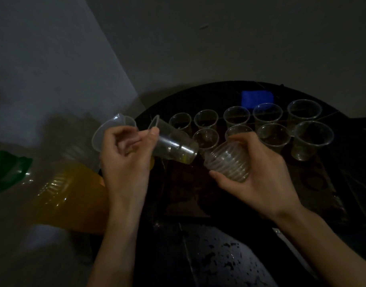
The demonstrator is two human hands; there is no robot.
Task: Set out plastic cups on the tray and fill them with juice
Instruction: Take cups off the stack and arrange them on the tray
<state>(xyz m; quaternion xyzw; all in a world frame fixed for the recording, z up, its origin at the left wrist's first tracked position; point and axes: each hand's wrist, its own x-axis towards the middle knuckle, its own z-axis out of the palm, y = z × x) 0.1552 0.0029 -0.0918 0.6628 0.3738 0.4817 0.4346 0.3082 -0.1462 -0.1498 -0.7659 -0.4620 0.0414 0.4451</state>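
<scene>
The scene is dim. My left hand (126, 160) holds two clear plastic cups tilted on their sides: one (173, 145) points right over the tray, with a little yellow at its base, and another (111, 129) shows behind my fingers. A stack of ribbed clear cups (229, 162) lies sideways in my right hand (258, 175). Several clear cups (269, 116) stand upright in two rows on the dark tray (186, 195). A bottle of orange juice (74, 195) lies on its side at the left, below my left forearm.
A blue object (257, 98) sits behind the cup rows on the round dark table (343, 141). A green plastic piece (8, 170) lies at the far left. The grey wall rises behind. Patterned cloth (223, 259) shows at the bottom.
</scene>
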